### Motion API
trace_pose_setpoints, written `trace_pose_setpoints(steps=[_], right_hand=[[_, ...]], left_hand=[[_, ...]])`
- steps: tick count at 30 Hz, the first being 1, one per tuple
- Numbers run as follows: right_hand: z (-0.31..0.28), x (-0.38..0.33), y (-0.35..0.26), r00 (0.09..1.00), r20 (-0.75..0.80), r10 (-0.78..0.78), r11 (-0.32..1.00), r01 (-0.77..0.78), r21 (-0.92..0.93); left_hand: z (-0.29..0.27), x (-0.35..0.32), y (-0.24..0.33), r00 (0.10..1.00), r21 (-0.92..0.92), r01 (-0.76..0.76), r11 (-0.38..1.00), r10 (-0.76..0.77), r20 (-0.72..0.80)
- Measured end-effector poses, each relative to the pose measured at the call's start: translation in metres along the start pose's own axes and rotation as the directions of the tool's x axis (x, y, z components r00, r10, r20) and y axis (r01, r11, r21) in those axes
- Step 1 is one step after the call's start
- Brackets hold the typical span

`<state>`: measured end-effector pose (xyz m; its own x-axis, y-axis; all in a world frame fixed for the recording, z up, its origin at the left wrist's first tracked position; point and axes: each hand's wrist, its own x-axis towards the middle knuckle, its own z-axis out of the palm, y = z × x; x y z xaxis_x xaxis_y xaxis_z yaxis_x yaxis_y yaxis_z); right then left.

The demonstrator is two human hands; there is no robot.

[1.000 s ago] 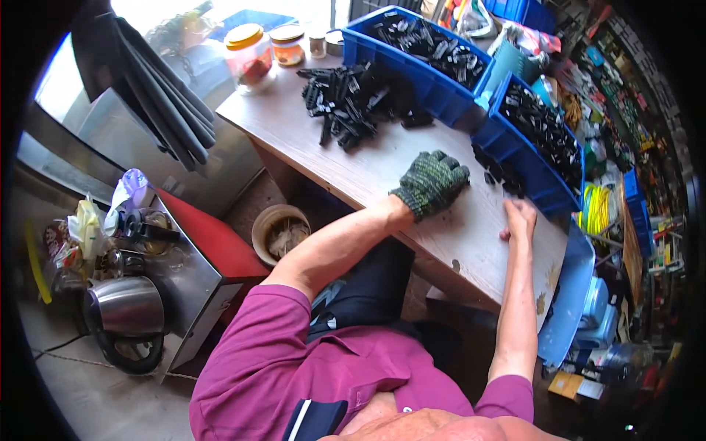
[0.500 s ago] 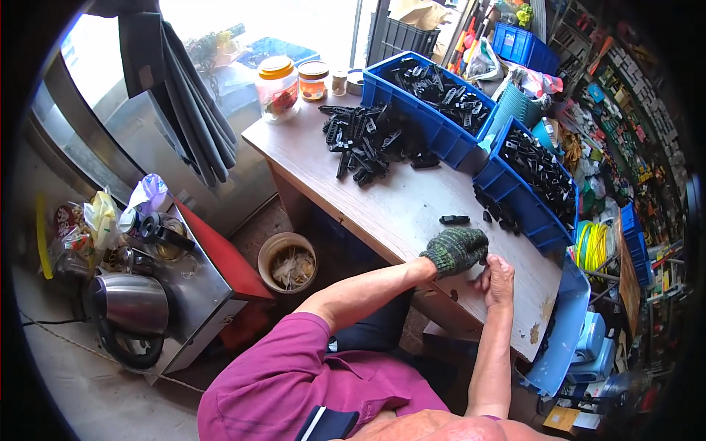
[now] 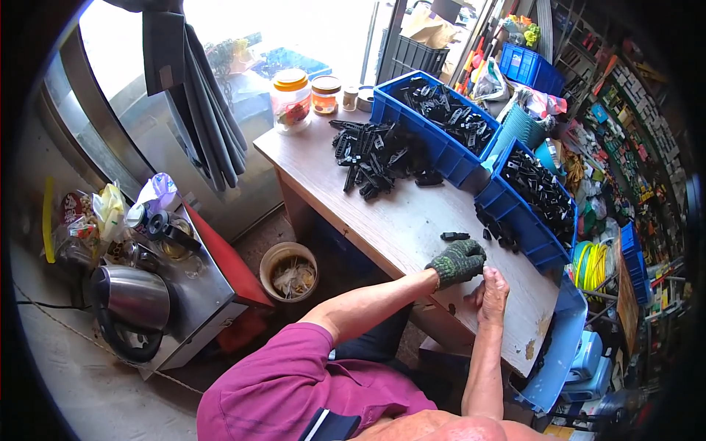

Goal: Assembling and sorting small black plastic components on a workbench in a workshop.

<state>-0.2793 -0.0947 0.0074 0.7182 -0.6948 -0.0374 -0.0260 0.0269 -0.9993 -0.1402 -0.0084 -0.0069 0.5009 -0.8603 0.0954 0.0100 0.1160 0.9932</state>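
- Black plastic piece (image 3: pixel 454 237) lies alone on the tabletop (image 3: pixel 412 220), just beyond the gloved left hand (image 3: pixel 457 262), apart from it.
- Left hand: green knit glove, fingers curled inward toward the right hand; whether they pinch anything, cannot tell.
- Right hand (image 3: pixel 491 294): bare, just beside the gloved hand, near the tabletop's front edge; fingers bent and close together; any small part between them is hidden.
- Pile of black parts (image 3: pixel 379 158) toward the tabletop's far side, well apart from both hands.
- Two blue bins of black parts: far bin (image 3: pixel 434 125) at the tabletop's back right corner, near bin (image 3: pixel 533 202) on its right edge, close to the hands.
- Orange-lidded jar (image 3: pixel 291 99) at the tabletop's far left corner.
- Bucket (image 3: pixel 288 270) on the floor left of the tabletop; kettle (image 3: pixel 129 301) farther left.
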Motion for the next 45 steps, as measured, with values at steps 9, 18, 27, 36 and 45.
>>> trace_pose_setpoints(steps=[9,18,27,36,45], right_hand=[[0.002,-0.003,0.008,0.980,-0.194,0.046,0.996,-0.029,0.087],[0.016,0.003,0.002,0.977,-0.206,-0.052,0.980,0.090,0.180],[0.010,0.000,0.007,0.960,-0.266,-0.087,0.965,0.147,0.217],[0.016,-0.002,0.002,0.961,-0.268,-0.071,0.962,0.137,0.235],[0.020,-0.001,0.001,0.952,-0.297,-0.076,0.973,0.136,0.186]], left_hand=[[-0.023,-0.009,0.011,0.929,0.811,-0.097,0.577,0.345,-0.135],[-0.054,0.016,0.013,0.940,0.973,-0.103,0.206,0.340,0.027],[-0.022,-0.018,0.007,0.939,0.579,-0.340,0.741,0.302,0.164],[-0.021,-0.011,0.001,0.954,0.506,-0.300,0.809,0.269,0.135],[-0.015,-0.007,-0.001,0.966,0.463,-0.254,0.849,0.240,0.090]])
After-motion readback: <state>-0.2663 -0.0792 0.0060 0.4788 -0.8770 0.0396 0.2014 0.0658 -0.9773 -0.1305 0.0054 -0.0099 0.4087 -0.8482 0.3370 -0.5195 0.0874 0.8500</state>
